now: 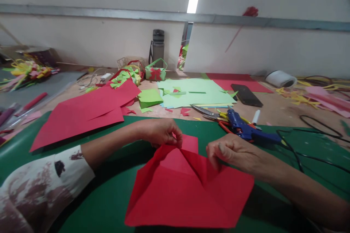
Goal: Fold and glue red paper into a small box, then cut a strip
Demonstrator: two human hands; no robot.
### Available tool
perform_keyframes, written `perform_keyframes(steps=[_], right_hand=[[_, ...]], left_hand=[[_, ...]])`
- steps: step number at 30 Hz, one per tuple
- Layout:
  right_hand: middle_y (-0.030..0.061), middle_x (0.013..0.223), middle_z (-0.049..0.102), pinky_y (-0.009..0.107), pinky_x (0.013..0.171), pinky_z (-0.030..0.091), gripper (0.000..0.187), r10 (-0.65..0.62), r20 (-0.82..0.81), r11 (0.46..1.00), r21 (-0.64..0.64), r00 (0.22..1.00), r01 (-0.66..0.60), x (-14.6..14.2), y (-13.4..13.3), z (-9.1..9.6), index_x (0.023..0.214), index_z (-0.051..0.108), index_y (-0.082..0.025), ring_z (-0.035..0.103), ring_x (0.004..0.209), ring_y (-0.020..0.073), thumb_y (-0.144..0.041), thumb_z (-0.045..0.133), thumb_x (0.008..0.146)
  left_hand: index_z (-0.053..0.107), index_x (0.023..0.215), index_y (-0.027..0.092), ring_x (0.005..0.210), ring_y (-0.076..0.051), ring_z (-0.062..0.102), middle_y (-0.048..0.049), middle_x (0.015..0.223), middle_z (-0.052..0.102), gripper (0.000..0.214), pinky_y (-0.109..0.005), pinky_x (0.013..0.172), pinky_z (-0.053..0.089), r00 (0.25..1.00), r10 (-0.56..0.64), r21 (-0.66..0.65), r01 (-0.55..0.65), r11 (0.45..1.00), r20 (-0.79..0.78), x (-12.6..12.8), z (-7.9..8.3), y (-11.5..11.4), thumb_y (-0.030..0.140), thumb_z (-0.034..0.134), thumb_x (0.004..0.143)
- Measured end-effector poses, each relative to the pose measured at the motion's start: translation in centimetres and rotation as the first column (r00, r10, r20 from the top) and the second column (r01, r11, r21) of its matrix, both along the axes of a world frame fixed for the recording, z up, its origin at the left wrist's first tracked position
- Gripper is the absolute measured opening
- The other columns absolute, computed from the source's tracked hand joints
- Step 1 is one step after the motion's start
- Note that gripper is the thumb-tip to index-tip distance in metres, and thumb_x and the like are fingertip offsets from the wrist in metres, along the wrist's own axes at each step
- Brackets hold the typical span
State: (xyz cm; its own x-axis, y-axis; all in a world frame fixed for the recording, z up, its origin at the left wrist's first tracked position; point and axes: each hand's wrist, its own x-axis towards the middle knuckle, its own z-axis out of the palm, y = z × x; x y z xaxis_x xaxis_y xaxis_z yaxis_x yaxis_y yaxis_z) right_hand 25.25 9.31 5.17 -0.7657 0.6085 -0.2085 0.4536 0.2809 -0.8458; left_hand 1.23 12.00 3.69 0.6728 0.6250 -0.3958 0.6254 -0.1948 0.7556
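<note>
A red paper sheet (pixel 188 189) lies partly folded on the green mat (pixel 109 204) in front of me. My left hand (pixel 161 131) pinches the paper's raised fold at its far edge. My right hand (pixel 232 151) pinches the same sheet on the right side of the fold, fingers closed on it. A small red flap stands up between the two hands.
More red sheets (pixel 82 113) lie at the left. Light green paper (pixel 191 93), scissors (pixel 205 113), a blue glue gun (pixel 246 129) with black cable, a phone (pixel 246 95), a tape roll (pixel 280 79), a small green basket (pixel 155 71) and a grey bottle (pixel 158 45) sit beyond.
</note>
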Motion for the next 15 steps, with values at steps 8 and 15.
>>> perform_keyframes(steps=[8,15], right_hand=[[-0.0024,0.055,0.042,0.025,0.048,0.023,0.059,0.001,0.022,0.977,-0.215,1.000,0.004,0.4,1.0,-0.2,0.057,0.054,-0.014,0.034,0.052,0.0096,-0.067,0.046,0.082],[0.0022,0.067,0.058,0.024,0.061,0.038,0.040,0.191,0.065,0.952,-0.256,0.979,-0.168,-0.3,2.4,1.4,0.074,0.070,-0.010,0.051,0.066,0.0138,-0.047,0.058,0.083]], left_hand=[[0.068,0.089,0.019,0.039,-0.009,0.044,0.0032,0.054,0.051,0.019,-0.018,0.040,0.033,0.997,-0.044,-0.036,0.042,0.998,-0.057,0.3,0.1,0.7,0.026,0.050,0.084],[0.067,0.080,0.017,0.051,-0.009,0.049,0.0011,0.064,0.059,0.014,-0.018,0.047,0.034,0.995,-0.096,0.009,0.097,0.995,-0.038,0.5,0.0,1.5,0.023,0.055,0.079]])
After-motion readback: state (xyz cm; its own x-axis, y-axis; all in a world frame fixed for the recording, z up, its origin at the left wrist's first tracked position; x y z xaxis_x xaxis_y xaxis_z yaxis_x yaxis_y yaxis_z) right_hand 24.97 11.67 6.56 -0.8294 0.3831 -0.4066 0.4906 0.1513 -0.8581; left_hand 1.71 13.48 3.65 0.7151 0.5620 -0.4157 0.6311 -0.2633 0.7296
